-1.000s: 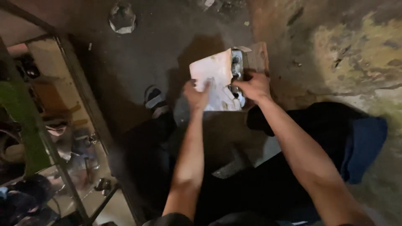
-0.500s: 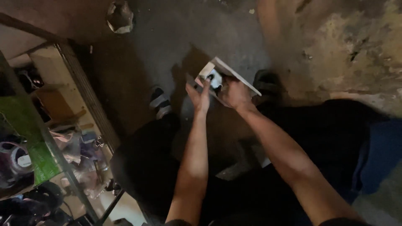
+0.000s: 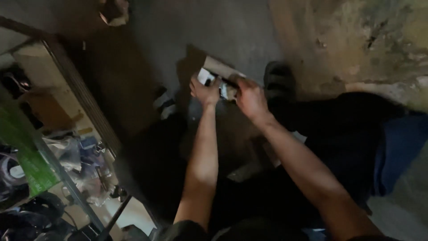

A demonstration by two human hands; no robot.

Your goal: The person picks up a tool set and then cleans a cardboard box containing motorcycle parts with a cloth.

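A flat, pale cardboard package [image 3: 219, 76] with a white-and-dark printed face is held above the grey concrete floor [image 3: 214, 31], grasped at its left end by the left hand [image 3: 205, 91] and at its right end by the right hand [image 3: 250, 96]. A dark sandal [image 3: 278, 80] lies just beside it.

Flat brown-and-white cardboard package [image 3: 218, 76] between both hands; green box [image 3: 26, 151] at left shelf

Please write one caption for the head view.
Both hands, left hand and right hand, grip a small card pack above a dark floor.
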